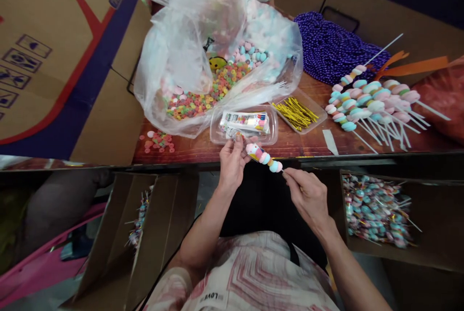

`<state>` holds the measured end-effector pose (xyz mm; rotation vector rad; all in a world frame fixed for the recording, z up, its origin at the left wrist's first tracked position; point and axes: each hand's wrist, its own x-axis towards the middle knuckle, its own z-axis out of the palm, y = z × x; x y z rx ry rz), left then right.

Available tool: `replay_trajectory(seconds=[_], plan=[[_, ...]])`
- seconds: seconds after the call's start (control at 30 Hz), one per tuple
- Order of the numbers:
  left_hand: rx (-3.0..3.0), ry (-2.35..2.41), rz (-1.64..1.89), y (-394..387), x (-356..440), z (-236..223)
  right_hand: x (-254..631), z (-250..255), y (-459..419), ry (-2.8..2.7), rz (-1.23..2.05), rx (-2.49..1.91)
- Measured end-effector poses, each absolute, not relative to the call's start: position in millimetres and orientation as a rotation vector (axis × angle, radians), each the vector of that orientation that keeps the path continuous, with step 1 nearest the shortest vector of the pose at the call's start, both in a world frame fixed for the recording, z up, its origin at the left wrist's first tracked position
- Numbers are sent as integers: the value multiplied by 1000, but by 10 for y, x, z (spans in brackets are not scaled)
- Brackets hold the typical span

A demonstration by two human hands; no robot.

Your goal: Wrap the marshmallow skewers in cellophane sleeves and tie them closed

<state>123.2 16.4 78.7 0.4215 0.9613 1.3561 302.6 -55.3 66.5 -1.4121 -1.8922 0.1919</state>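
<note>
My right hand [306, 195] pinches the white stick of a marshmallow skewer [270, 160], strung with pink, white and blue pieces and orange rings between them. The skewer tilts up to the left, its tip by my left hand [232, 163]. The left fingers are closed on what looks like a small printed clear wrapper, partly hidden behind the skewer's tip. Just beyond them, a clear plastic tray [213, 130] holds a stack of printed wrappers [244, 120]. To its right, another tray [317, 110] holds gold twist ties [295, 112].
A large clear bag [174, 60] of gummy rings and marshmallows lies behind the trays. Loose rings [157, 142] lie left. Unwrapped skewers [369, 101] are piled right, near purple cord [326, 50]. Cardboard boxes [65, 60] flank the table; a lower box holds wrapped skewers [377, 209].
</note>
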Motion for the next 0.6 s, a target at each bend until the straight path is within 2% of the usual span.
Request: replay_trajectory(seconds=[0.17, 0.4, 0.6], plan=[[453, 921, 1333, 100, 1276, 820, 2993, 679, -574, -1995, 192, -1360], [416, 859, 1297, 83, 1281, 789, 2830, 751, -666, -1626, 1010, -1431], [397, 820, 1310, 78, 1267, 825, 2807, 774, -697, -1427, 1265, -1433]])
